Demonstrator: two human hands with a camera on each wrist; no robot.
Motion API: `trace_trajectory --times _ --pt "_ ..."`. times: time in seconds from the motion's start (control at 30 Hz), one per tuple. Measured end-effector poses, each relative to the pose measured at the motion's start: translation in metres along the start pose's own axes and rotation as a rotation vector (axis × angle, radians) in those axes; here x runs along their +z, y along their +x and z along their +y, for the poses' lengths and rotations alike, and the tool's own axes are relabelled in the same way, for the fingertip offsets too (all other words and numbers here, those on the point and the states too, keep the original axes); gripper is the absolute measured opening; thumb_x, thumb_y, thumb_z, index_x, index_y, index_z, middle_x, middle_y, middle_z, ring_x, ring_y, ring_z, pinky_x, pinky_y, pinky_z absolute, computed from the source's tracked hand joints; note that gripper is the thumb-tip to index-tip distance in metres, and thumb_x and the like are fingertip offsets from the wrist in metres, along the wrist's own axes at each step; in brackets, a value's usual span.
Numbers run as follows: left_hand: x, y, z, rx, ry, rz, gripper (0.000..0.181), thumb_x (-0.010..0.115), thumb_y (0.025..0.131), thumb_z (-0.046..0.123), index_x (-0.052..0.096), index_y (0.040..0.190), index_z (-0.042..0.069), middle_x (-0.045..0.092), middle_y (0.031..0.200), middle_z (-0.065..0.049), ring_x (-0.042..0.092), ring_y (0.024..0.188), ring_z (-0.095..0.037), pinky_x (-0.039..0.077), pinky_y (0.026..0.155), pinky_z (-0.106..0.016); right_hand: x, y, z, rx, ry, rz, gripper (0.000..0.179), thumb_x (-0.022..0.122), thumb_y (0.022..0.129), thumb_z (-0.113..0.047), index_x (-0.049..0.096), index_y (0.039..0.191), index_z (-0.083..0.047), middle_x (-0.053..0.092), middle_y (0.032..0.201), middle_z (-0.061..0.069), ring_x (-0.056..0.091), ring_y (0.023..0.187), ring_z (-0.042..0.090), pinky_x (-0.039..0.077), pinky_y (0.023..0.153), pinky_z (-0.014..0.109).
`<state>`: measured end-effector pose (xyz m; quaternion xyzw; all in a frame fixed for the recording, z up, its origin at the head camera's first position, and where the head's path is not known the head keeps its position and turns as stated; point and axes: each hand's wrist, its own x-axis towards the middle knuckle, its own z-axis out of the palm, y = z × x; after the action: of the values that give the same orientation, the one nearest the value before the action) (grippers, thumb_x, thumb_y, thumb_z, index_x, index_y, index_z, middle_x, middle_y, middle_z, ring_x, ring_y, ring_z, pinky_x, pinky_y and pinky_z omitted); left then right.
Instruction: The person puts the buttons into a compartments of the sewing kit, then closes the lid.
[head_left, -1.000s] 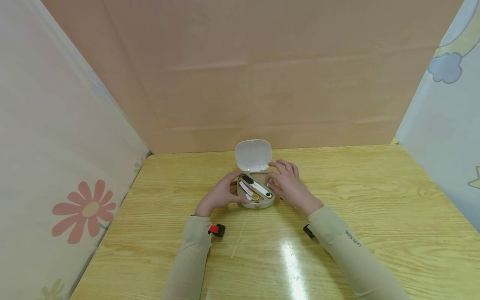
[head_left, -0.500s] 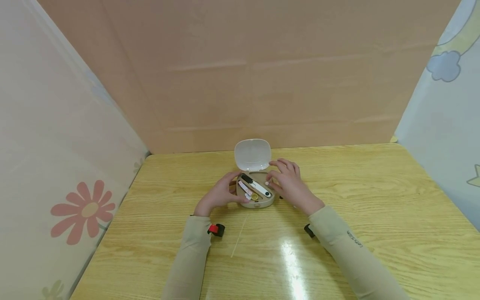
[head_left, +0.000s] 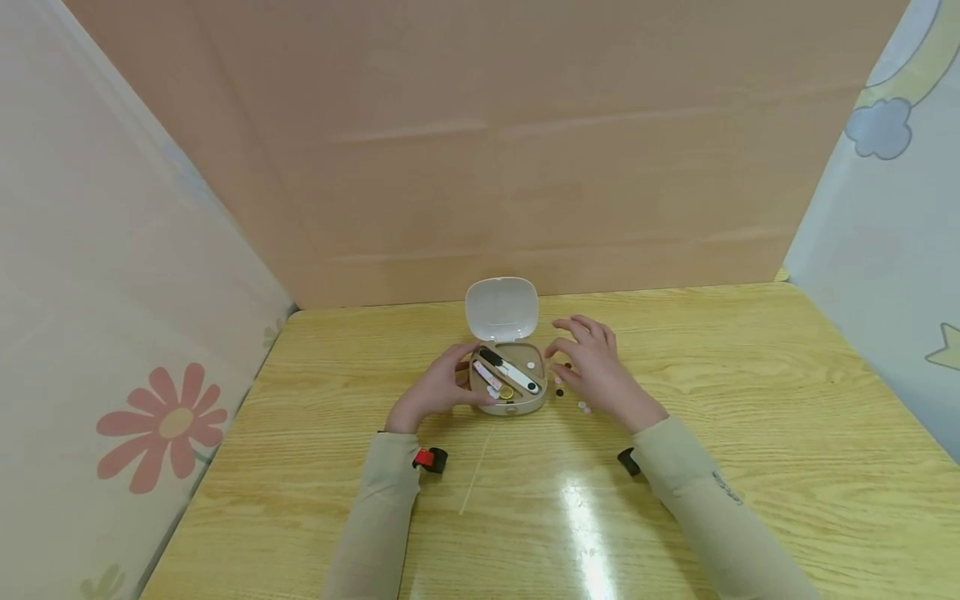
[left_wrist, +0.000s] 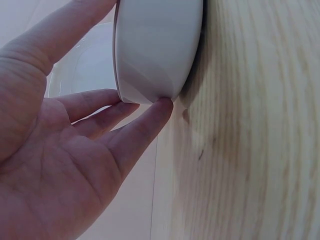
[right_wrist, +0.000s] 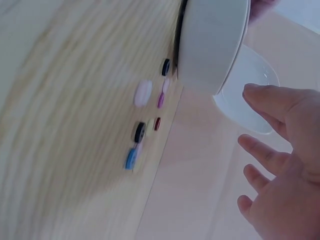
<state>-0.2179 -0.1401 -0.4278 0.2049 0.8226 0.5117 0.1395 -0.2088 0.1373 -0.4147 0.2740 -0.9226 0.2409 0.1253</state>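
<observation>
A white sewing box (head_left: 525,407) stands on the table with its clear lid (head_left: 502,309) raised at the back. My left hand (head_left: 432,390) grips its left side, thumb at the front and fingers round the back; the left wrist view shows fingertips against the box wall (left_wrist: 155,50). In the tan insert lie a black-and-white long tool (head_left: 512,372), a pink-and-white strip (head_left: 486,374) and a yellow ring (head_left: 506,392). One white button (head_left: 531,365) lies in the right compartment. Beside the box's right edge hovers my right hand (head_left: 597,375), fingers apart and holding nothing.
Several loose buttons lie on the table right of the box, among them a black button (right_wrist: 140,132), a blue button (right_wrist: 130,158) and a white button (right_wrist: 143,93). A tan backdrop (head_left: 480,167) rises behind the table (head_left: 750,400); patterned walls flank it.
The white button, at my right fingertips before, has been let go into the right compartment. My right hand has drawn back to the right, its fingers parting. The left hand keeps its grip.
</observation>
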Motion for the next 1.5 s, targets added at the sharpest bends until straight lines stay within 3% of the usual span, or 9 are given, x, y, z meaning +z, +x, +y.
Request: trace_trajectory --times 0.77,1.07,1.5 --pt "0.0 0.001 -0.002 -0.023 0.017 0.022 0.092 0.087 0.07 0.013 0.038 0.147 0.016 0.037 0.145 -0.006 0.041 0.129 -0.032 0.044 0.1 -0.035 -0.01 -0.022 0.029 0.116 0.047 -0.037 0.016 0.072 0.086 -0.01 0.067 0.101 -0.01 0.042 0.141 0.021 0.021 0.133 0.046 0.012 0.103 0.066" --pt "0.0 0.0 0.001 0.007 0.003 0.003 0.09 0.085 0.071 0.011 0.038 0.147 0.014 0.036 0.145 -0.008 0.041 0.129 -0.032 0.044 0.1 -0.035 -0.013 -0.027 0.042 0.14 0.076 -0.034 0.016 0.07 0.087 -0.01 0.067 0.103 -0.009 0.04 0.142 0.021 0.02 0.133 0.046 0.01 0.103 0.067" --pt "0.0 0.0 0.0 -0.024 0.015 0.02 0.091 0.087 0.07 0.013 0.038 0.146 0.015 0.036 0.146 -0.006 0.041 0.129 -0.032 0.044 0.1 -0.035 -0.015 -0.036 0.058 0.185 0.167 -0.111 0.017 0.068 0.089 -0.011 0.067 0.105 -0.01 0.036 0.143 0.024 0.014 0.134 0.05 0.004 0.104 0.068"
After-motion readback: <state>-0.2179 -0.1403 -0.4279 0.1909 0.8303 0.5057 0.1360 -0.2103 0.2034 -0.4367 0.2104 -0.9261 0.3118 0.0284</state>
